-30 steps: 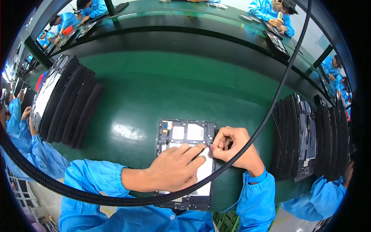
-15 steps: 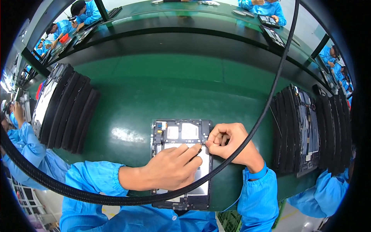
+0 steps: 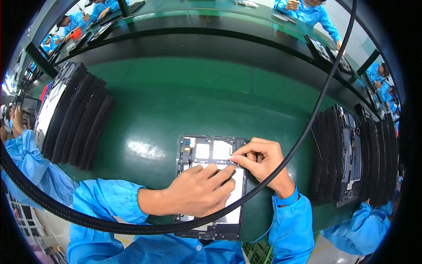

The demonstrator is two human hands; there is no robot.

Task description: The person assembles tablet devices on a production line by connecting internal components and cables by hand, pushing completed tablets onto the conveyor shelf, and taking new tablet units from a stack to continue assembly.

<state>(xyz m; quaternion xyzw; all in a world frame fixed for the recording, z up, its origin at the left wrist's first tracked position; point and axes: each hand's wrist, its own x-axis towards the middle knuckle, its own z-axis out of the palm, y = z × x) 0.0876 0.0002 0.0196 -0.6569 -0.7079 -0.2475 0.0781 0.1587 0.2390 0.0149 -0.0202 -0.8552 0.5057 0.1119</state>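
An opened tablet point(image 3: 232, 226) lies in front of me on the green bench, showing its black frame, white panels and a large silvery area. My left hand point(image 3: 200, 189) rests across its middle with the fingers spread and slightly bent, the fingertips on the tablet. At the upper right edge of the device, my right hand point(image 3: 259, 160) is closed in a pinch, thumb against index finger. Whatever sits between those fingertips is too small to make out. A blue wrist strap point(image 3: 288, 198) circles my right wrist.
A stack of black-padded tablet parts point(image 3: 72, 116) stands at the left, and another stack point(image 3: 349, 154) at the right. A thick black braided cable point(image 3: 314, 112) arcs across the view, passing over my hands. Beyond a dark ledge, co-workers in blue point(image 3: 310, 15) sit at benches.
My right hand's pinch has shifted left and slightly up, from the tablet's right edge onto its upper right part. My left hand stays across the tablet. The view has shifted slightly.
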